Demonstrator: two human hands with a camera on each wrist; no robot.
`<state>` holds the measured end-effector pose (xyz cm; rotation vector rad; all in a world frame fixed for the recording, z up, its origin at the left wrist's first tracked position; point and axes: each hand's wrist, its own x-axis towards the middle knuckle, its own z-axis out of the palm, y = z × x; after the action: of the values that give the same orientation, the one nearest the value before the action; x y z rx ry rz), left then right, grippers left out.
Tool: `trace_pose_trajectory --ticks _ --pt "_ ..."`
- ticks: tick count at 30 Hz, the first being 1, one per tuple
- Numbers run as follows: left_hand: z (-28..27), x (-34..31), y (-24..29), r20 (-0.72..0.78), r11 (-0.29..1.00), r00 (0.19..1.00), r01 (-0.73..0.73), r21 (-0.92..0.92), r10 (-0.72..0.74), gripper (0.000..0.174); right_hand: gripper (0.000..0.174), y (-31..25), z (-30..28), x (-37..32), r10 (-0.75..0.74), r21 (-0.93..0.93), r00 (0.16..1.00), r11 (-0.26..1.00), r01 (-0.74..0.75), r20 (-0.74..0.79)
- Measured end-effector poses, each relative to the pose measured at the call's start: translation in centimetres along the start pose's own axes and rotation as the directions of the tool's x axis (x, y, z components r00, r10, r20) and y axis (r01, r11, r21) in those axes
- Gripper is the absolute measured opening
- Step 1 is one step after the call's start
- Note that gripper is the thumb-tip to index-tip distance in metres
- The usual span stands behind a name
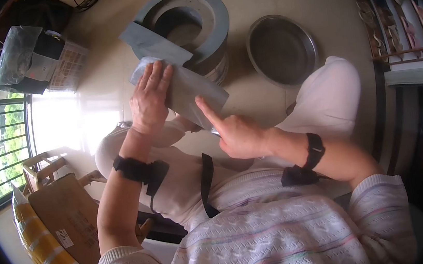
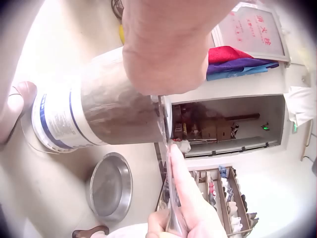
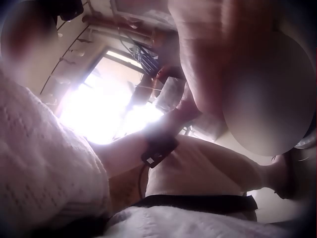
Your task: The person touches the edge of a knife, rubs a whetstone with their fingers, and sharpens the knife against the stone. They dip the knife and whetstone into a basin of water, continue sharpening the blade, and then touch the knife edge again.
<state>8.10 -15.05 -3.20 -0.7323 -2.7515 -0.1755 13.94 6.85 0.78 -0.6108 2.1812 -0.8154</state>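
Note:
A broad, flat cleaver (image 1: 194,95) with a grey blade slants below the rim of a grey, thick-walled round vessel (image 1: 216,14). My left hand (image 1: 150,100) rests on the blade's upper left part, fingers straight and side by side. At the lower edge my right hand (image 1: 243,134) grips the cleaver, its index finger stretched along the blade. The handle is mostly hidden in that hand. From the left wrist, the blade shows edge-on between the thumb and finger of the right hand (image 2: 190,213). A flat grey slab (image 1: 157,41) lies across the vessel's near rim.
Beneath the vessel is a white bucket with blue bands (image 2: 57,116). A metal basin (image 1: 283,51) stands on the floor to the right. Shoe racks (image 1: 398,6) line the right side. To the left are a chair with a cardboard box (image 1: 64,216), and a plastic-covered box (image 1: 18,57).

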Motion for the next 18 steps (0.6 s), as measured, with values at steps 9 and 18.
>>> trace_pose_trajectory --ticks 9,18 --pt "0.5 1.7 -2.0 -0.008 0.998 0.999 0.046 -0.032 -0.046 0.049 0.087 0.1 -1.0 2.7 -0.019 0.001 0.999 1.0 0.019 -0.051" --pt "2.0 2.4 -3.1 -0.001 0.998 0.998 0.06 0.004 -0.06 0.045 0.088 0.5 -1.1 3.7 -0.06 0.012 0.988 0.998 0.063 -0.139"
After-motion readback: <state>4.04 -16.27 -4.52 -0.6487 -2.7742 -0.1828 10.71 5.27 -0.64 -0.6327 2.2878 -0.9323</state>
